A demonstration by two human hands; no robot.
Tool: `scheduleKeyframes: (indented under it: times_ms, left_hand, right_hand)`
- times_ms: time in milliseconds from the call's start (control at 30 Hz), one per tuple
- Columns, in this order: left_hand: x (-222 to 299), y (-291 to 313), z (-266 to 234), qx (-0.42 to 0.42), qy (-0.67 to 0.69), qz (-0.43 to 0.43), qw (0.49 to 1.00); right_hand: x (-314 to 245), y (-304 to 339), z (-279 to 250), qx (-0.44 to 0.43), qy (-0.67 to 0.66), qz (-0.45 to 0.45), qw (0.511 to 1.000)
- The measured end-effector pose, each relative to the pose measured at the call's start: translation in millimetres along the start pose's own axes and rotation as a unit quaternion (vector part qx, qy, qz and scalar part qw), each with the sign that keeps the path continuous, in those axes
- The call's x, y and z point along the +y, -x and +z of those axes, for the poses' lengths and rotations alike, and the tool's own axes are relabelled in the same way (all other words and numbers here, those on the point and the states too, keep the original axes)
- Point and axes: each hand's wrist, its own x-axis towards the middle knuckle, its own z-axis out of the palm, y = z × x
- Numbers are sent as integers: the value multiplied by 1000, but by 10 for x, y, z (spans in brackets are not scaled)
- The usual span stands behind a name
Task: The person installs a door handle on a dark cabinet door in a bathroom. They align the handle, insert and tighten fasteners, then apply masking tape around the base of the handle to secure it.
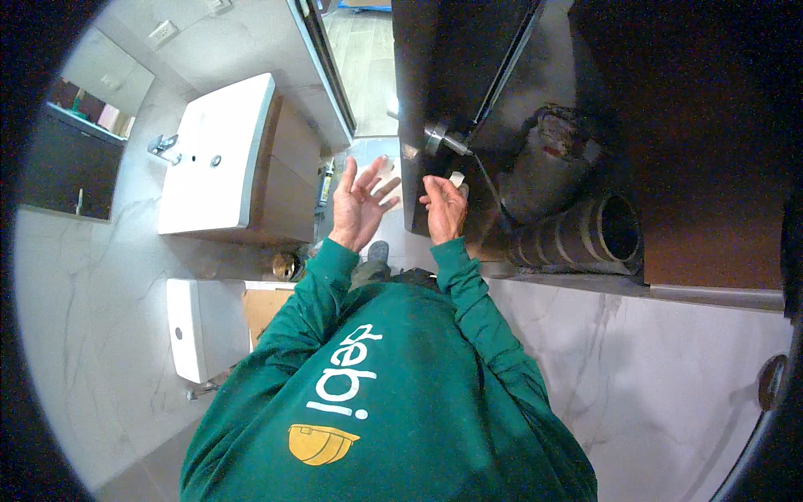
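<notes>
My left hand [360, 207] is raised palm up with its fingers spread and nothing in it. To its right, my right hand [446, 211] has its fingers drawn together in a pinch. A small pale piece [457, 178] shows just beyond those fingertips; whether they grip it I cannot tell. Just past this hand is a dark brown door or panel [425, 75] with a round metal lock or handle fitting [445, 140] on it. Both green sleeves come up from below.
At left are a white washbasin [217, 159] with a chrome tap [164, 149], a sealant tube [326, 182] beside its cabinet, and a white toilet tank [186, 330]. Dark recess at right holds a ribbed duct [577, 238] and a grey bundle [544, 171]. A doorway opens ahead.
</notes>
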Motion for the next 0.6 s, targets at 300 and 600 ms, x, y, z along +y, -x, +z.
scheduleKeyframes:
  times_ms: [300, 600]
  left_hand:
    - [-116, 148, 191, -27, 85, 11, 996]
    - [-242, 53, 6, 38, -153, 94, 983]
  right_hand:
    - [-290, 204, 211, -107, -164, 149, 969]
    - [-113, 182, 165, -89, -146, 103, 980]
